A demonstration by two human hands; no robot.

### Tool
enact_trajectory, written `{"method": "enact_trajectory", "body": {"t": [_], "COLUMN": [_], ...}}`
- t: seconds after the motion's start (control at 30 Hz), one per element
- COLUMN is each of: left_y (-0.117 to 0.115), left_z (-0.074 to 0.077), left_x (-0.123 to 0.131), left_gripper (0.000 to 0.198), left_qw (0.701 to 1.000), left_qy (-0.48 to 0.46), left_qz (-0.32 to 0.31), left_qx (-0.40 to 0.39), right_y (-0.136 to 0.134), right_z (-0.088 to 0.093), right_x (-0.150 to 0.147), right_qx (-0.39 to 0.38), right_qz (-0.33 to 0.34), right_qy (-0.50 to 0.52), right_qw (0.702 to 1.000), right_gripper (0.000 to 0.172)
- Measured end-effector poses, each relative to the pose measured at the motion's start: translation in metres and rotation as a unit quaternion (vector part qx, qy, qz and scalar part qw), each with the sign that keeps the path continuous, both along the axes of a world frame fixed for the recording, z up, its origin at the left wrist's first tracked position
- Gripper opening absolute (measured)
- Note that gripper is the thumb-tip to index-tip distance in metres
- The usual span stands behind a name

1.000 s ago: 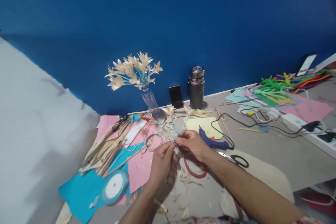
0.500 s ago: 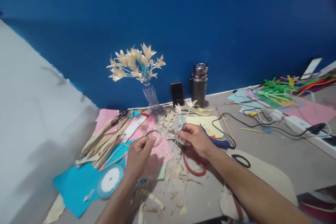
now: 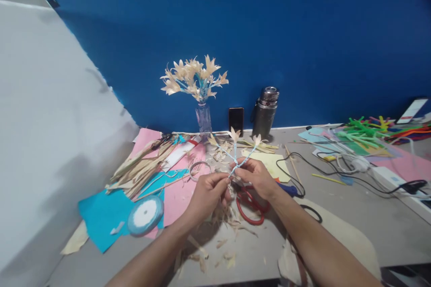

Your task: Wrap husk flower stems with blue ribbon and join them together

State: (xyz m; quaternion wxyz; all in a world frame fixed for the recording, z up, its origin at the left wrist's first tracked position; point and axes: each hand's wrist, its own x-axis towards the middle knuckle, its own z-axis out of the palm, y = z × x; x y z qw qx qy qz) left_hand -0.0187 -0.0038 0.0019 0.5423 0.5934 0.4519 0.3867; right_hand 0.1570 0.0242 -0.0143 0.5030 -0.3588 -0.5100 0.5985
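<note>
Between my hands stands a small spray of flowers (image 3: 235, 152), three pale husk-like blooms on blue-wrapped stems that fan out from one joint. My right hand (image 3: 256, 177) pinches the stems just where they meet. Lower down, my left hand (image 3: 213, 189) has its fingers closed on the bottom of the joined stem. Red-handled scissors (image 3: 251, 215) lie on the table beneath my right hand. Left of my hands, a ring-shaped roll of tape (image 3: 199, 171) rests on pink paper (image 3: 177, 195).
A clear bottle (image 3: 203, 121) holds more pale flowers (image 3: 195, 76) by the blue wall. Behind stand a phone (image 3: 236, 120) and a steel flask (image 3: 265, 114). A ribbon spool (image 3: 145, 215) and dried husks (image 3: 144, 166) lie left; cables (image 3: 316, 159) and pipe cleaners (image 3: 363, 132) right.
My left hand has let go of the tape roll and moved right onto the stem. The spray has turned, so three blooms show instead of two. The view has shifted left.
</note>
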Motion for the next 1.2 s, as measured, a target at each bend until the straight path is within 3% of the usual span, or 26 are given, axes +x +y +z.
{"method": "enact_trajectory", "body": {"t": [0.17, 0.27, 0.4, 0.67, 0.8, 1.2], "left_y": [-0.001, 0.003, 0.013, 0.016, 0.016, 0.02], "left_z": [0.0, 0.0, 0.0, -0.014, -0.022, -0.03], "left_x": [0.002, 0.004, 0.011, 0.012, 0.008, -0.001], "left_gripper": [0.025, 0.021, 0.032, 0.025, 0.038, 0.038], "left_qw": [1.0, 0.998, 0.99, 0.997, 0.999, 0.99], "left_qy": [0.023, -0.025, -0.08, -0.049, -0.024, -0.068], "left_qz": [0.001, -0.017, -0.006, 0.0, -0.015, -0.068], "left_qx": [-0.007, -0.06, -0.115, -0.056, -0.017, -0.099], "right_y": [0.006, 0.004, 0.001, 0.003, 0.004, -0.001], "right_z": [-0.002, 0.0, 0.002, -0.004, -0.009, -0.009], "right_x": [0.004, 0.004, 0.002, 0.0, 0.0, -0.007], "right_qx": [0.009, 0.024, 0.012, -0.021, -0.026, -0.049], "right_qz": [-0.063, -0.071, -0.07, -0.042, -0.034, -0.034], "right_qy": [-0.05, -0.088, -0.088, -0.073, -0.075, -0.061], "right_qw": [0.997, 0.993, 0.994, 0.996, 0.996, 0.996], "right_gripper": [0.036, 0.037, 0.035, 0.037, 0.035, 0.042]}}
